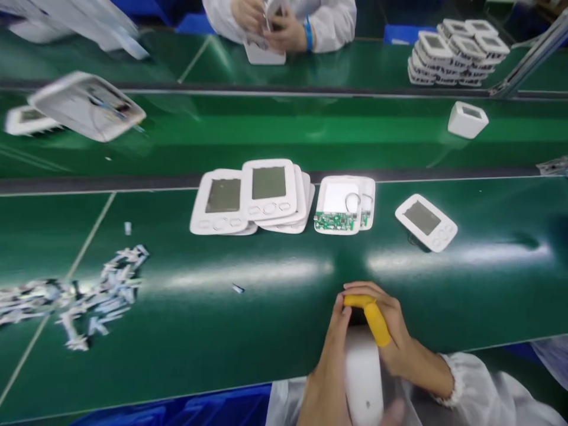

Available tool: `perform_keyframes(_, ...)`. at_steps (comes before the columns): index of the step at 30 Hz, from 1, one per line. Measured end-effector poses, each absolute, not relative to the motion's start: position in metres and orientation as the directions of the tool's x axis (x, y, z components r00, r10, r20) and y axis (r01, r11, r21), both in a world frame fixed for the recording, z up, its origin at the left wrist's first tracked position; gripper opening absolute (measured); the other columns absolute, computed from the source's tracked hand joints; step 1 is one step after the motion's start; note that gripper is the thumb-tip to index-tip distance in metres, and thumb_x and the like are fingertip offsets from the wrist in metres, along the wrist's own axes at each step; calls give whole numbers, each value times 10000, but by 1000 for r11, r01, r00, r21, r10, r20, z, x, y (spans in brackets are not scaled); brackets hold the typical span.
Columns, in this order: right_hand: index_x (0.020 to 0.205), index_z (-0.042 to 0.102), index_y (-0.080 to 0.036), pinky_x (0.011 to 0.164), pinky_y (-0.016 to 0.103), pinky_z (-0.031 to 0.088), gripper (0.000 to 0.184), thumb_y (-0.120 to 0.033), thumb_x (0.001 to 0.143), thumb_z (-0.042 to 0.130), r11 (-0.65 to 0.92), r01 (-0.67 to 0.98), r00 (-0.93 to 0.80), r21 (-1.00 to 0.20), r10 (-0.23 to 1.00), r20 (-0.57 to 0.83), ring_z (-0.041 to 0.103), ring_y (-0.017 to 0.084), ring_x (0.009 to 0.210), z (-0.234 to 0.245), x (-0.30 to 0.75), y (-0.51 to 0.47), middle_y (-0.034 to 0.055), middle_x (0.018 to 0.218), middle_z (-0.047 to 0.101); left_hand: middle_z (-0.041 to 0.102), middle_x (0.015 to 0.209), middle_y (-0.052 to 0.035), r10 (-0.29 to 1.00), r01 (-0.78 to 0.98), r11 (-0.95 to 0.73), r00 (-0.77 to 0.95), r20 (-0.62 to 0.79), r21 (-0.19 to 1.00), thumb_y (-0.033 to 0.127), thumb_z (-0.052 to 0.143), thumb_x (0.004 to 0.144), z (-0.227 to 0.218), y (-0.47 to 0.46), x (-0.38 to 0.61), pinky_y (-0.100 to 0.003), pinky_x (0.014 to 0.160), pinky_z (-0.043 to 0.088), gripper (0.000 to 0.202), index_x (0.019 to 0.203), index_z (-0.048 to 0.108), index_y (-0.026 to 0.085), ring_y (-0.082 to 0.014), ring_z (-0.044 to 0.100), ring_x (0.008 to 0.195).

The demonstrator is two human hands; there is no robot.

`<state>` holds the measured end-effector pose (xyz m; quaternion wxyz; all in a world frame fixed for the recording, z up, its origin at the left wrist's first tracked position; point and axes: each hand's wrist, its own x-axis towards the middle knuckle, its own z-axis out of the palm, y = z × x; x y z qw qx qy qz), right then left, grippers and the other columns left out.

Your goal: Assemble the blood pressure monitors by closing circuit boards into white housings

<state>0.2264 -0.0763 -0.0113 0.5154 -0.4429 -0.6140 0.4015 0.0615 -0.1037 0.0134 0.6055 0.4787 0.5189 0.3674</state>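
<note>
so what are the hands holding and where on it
A white casing, gripped at its far end: the left hand on its left side, the right hand on its right, a yellow-covered finger over the top.

bare belt [275, 296] ahead, stacked white housings [252, 198] beyond, scrap pile [80, 296] left

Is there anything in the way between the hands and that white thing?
Nothing visible. The left hand and right hand both hold the white casing; only a yellow finger cover sits on one right finger.
</note>
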Motion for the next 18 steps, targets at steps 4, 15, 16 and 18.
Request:
perform_keyframes(4,1238,732,-246,996,415,565,366,-347,1076,420,212,114,-76,-971,976,205,695,236,1124,-5,224,-71,94,1177,765,527,1591,-121,938,44,249,236,-253,967,307,708,940,26,-93,55,-529,1192,481,611,1524,527,306,-381,495,1476)
perform_keyframes(15,760,789,-202,685,263,510,628,-779,876,572,-285,-485,307,-827,830,-466,654,161,711,6,199,-60,28,764,743,537,1565,-198,955,-217,-275,48,292,937,170,608,990,-4,-77,60,-501,1007,622,532,1510,511,225,-395,643,1323)
perform_keyframes(16,710,766,-196,651,258,493,632,-786,857,593,-250,-521,297,-816,843,-448,632,152,672,11,195,-57,22,716,717,557,1546,-205,939,-170,-334,22,342,927,191,622,983,-5,-77,59,-489,1001,623,540,1513,516,205,-400,644,1320)
perform_keyframes(18,677,740,-190,621,251,466,622,-770,864,615,-171,-534,295,-828,880,-372,599,136,636,20,189,-55,12,679,681,626,1467,-213,905,-63,-426,-26,425,903,292,665,974,-10,-76,56,-449,973,627,560,1505,539,168,-396,652,1308)
